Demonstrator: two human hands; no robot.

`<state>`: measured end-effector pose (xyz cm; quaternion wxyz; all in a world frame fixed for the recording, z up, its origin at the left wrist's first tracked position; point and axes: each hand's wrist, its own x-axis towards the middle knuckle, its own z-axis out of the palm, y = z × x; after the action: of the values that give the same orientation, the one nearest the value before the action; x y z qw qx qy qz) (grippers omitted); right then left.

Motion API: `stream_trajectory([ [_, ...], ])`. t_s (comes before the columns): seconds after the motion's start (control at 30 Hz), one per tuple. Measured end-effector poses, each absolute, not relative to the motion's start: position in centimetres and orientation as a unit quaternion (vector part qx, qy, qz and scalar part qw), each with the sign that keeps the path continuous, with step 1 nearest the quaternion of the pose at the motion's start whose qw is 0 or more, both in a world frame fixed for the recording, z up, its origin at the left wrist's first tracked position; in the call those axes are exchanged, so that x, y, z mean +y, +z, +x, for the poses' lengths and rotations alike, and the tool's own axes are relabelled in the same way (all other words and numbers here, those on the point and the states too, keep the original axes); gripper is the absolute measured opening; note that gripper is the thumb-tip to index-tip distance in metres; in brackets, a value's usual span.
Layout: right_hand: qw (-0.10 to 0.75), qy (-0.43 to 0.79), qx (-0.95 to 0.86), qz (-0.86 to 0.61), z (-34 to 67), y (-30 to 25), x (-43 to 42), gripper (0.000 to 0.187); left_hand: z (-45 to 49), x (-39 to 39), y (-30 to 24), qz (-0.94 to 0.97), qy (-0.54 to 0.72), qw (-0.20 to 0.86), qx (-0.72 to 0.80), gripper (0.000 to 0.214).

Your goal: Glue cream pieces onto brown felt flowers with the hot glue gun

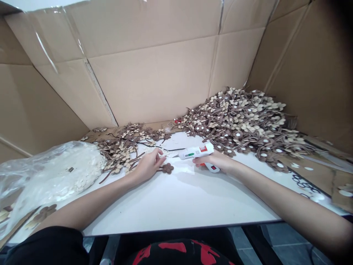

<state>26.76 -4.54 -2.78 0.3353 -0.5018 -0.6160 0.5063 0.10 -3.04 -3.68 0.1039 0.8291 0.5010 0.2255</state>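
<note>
My right hand [213, 161] is wrapped round the handle of a white glue gun [195, 151] with a red switch and orange parts. The nozzle points left, a short way from my left hand [149, 166]. That hand is closed, thumb and fingertips drawn together; whatever they pinch is too small to make out. Just below its fingertips a brown felt flower [167, 168] lies on the white tabletop [171, 202], its short stem running towards the hand. A dark thin cord passes behind the fingertips.
Beige and brown flowers with stems form a pile [121, 151] left of centre. A much larger heap [237, 117], many pieces with white discs, rises at the back right. A clear plastic bag [68, 173] of white pieces lies left. Cardboard walls [154, 81] enclose the table.
</note>
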Motion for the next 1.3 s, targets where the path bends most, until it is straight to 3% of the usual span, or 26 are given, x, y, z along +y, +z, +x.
stream_trajectory([
  [0.27,0.296,0.468,-0.655,-0.514,25.8,-2.3,-5.3,0.01,-2.5,-0.8,-3.2,0.837,0.236,-0.083,0.487,0.019],
  [0.63,0.261,0.465,-0.652,-0.539,24.7,-1.6,-5.8,0.01,-2.5,-0.2,-4.9,0.865,0.179,-0.113,0.455,0.021],
  [1.3,0.257,0.457,-0.659,-0.539,24.7,-3.0,-5.4,0.012,-2.6,0.1,-5.3,0.87,0.192,-0.095,0.444,0.023],
])
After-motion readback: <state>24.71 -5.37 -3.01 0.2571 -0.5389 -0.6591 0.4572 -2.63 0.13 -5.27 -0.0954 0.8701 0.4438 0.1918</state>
